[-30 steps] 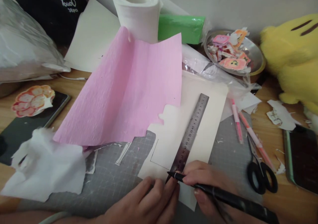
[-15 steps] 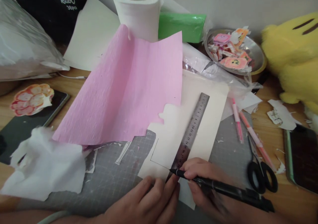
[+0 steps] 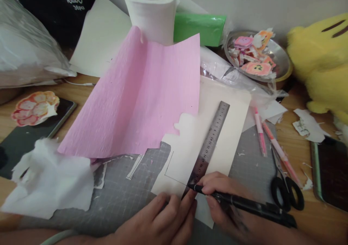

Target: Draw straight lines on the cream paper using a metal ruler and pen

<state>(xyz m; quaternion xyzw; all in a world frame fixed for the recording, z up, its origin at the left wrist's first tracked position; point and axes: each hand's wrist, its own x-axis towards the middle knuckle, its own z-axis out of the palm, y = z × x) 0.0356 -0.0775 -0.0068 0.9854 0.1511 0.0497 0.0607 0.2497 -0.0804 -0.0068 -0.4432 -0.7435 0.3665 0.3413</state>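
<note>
My right hand [image 3: 225, 198] is closed around a black pen [image 3: 241, 201], its tip on cream paper [image 3: 236, 118] close beside the ruler. A thin black drawn line with two corners runs across the paper's left part to the pen tip. My left hand [image 3: 163, 219] presses its fingers on the lower end of a steel ruler [image 3: 210, 140], pinning ruler and paper down. The ruler lies slanted on the paper, its far end pointing away from me. My fingers cover its near end.
Pink crepe paper [image 3: 152, 92] overlaps the cream sheet's left side. Scissors [image 3: 282, 190], two pink markers [image 3: 260, 132] and a phone [image 3: 330, 169] lie on the right. A metal bowl [image 3: 282, 63] of paper cutouts, a white roll [image 3: 152, 18] and a yellow plush toy [image 3: 320, 63] stand behind.
The pen tip has shifted slightly right, toward the ruler, and the drawn line is a little longer. My left hand, ruler and paper have stayed in place.
</note>
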